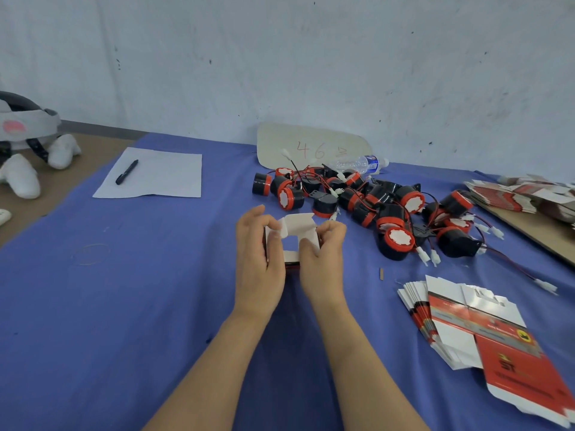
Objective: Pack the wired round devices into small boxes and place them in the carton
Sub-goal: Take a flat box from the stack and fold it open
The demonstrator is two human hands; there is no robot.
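A small red-and-white box (pixel 295 225) stands open-topped at the middle of the blue table, its white flaps up. My left hand (pixel 258 253) grips its left side, thumb on a flap. My right hand (pixel 323 256) grips its right side, fingers curled round the wall. Behind and to the right lies a pile of black-and-red round devices (pixel 367 203) with red-black wires and white plugs. A stack of flat unfolded boxes (pixel 466 331) lies at the right front. No carton is in view.
A white sheet (pixel 161 178) with a black pen (pixel 127 172) lies at the back left. A cardboard sign (pixel 311 147) and a water bottle (pixel 361 164) rest against the wall. More flat boxes (pixel 525 194) sit on a board at the far right. A headset (pixel 21 132) lies far left.
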